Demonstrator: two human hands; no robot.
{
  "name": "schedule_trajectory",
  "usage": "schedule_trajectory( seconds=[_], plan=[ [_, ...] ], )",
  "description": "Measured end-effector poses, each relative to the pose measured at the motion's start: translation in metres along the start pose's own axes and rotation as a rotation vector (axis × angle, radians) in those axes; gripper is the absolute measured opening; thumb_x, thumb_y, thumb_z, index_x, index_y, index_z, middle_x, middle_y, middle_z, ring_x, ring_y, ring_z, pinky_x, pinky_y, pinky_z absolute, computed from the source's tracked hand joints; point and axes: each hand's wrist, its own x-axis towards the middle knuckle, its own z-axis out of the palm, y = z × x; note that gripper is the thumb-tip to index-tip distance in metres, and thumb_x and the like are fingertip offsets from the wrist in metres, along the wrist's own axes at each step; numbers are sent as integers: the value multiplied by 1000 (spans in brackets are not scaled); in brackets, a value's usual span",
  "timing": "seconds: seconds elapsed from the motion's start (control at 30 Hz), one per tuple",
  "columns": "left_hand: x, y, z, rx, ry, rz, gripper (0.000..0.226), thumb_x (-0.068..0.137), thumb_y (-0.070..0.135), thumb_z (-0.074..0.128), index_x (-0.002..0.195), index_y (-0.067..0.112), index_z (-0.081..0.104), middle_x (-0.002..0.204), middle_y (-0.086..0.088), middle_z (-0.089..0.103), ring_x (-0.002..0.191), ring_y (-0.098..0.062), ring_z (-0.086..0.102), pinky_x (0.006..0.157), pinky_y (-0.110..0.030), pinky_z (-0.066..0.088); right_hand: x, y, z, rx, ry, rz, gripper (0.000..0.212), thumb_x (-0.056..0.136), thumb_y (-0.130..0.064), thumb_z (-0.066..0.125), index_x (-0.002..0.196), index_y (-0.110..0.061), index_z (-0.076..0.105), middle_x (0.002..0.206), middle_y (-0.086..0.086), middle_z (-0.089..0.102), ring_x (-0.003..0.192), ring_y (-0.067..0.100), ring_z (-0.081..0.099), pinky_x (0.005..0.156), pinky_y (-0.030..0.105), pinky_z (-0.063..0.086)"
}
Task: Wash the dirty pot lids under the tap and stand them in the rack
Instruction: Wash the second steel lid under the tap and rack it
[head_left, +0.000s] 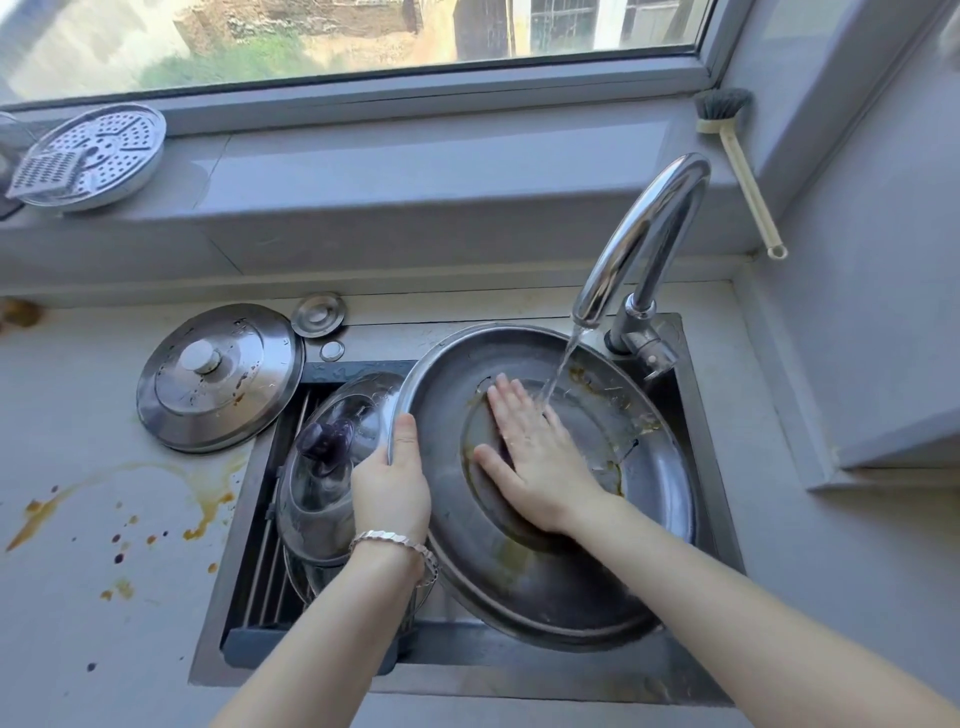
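Big steel lid (597, 545) tilted over the sink (519, 670), underside up, under the running tap (649, 228). Left hand (392, 483) grips its left rim, thumb over the edge. Right hand (530, 452) lies flat, fingers straight, on the greasy inner face, with water landing by the fingertips. Glass lid (322, 467) seems to lean on the rack (270, 566) at left. Second dirty steel lid (218, 376) sits on the counter (78, 415).

Greasy steel lid (519, 577) tilted under tap (653, 221)
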Motion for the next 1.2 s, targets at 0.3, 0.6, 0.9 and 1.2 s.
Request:
schedule_trajectory(
  seconds=[0.3, 0.6, 0.9, 1.2],
  plan=[
    [-8, -1, -8, 1, -8, 33, 59, 95, 34, 43, 70, -19, 50, 46, -1, 33, 53, -21, 34, 40, -19, 28, 4, -10, -6, -15, -6, -47, 76, 86, -58, 10, 148, -18, -4, 151, -7, -19, 140, 6, -19, 118, 36, -6],
    [-12, 0, -13, 25, 5, 38, 55, 96, 32, 41, 48, 5, 39, 53, -9, 45, 56, -26, 41, 47, -10, 35, 12, -17, -6, -3, -11, 8, 68, 94, -51, 17, 149, -15, -4, 154, -3, -17, 142, 8, -15, 118, 35, -8],
    [-14, 1, -13, 25, 11, 62, 55, 96, 32, 42, 58, -7, 46, 57, -19, 50, 63, -34, 46, 45, -24, 26, 16, -28, 0, 40, 14, 16, 69, 93, -51, 18, 149, -15, -4, 153, -5, -17, 141, 7, -17, 118, 36, -6],
    [-11, 3, -20, 94, 46, 49, 53, 95, 37, 40, 52, 9, 29, 51, -8, 31, 49, -20, 30, 36, -13, 29, 26, -14, -6, -32, 41, 74, 70, 94, -51, 20, 149, -14, -4, 156, 0, -13, 143, 9, -13, 118, 35, -8]
  ],
)
